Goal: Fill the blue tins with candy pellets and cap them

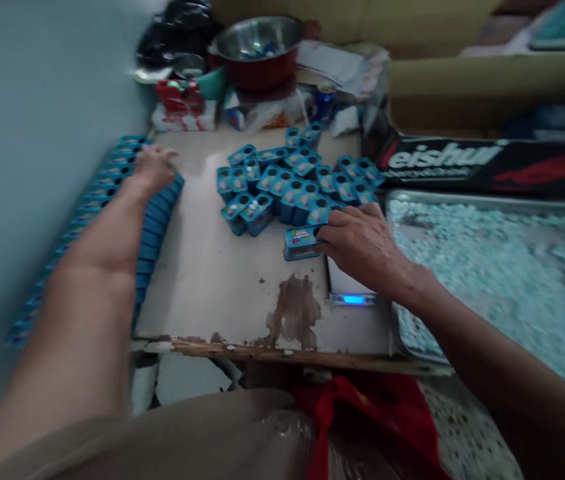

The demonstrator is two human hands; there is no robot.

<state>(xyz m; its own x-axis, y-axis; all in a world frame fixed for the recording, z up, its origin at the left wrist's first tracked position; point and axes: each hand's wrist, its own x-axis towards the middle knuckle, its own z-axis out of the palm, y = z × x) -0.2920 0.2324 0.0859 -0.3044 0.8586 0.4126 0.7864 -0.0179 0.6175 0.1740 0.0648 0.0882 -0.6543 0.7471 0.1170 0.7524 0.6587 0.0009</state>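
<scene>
My right hand [362,243] grips one end of a small blue printed box [302,241], fingers closed round it. The box is at the left edge of a flat digital scale [352,283] with a lit blue display; whether it touches the scale I cannot tell. My left hand [155,168] is over the far end of a long stack of similar blue boxes [157,213] along the wall. Its fingers are blurred, so their grip does not show. Beyond my right hand stands a loose cluster of blue boxes [282,180] with dark round holes in their tops.
A metal tray [396,313] of pale blue small pieces [492,267] lies right of the scale. Behind it is a black lettered carton [492,163]. A red-sided metal bowl [262,70], a blue can [325,101] and a black plastic bag [177,30] stand at the back.
</scene>
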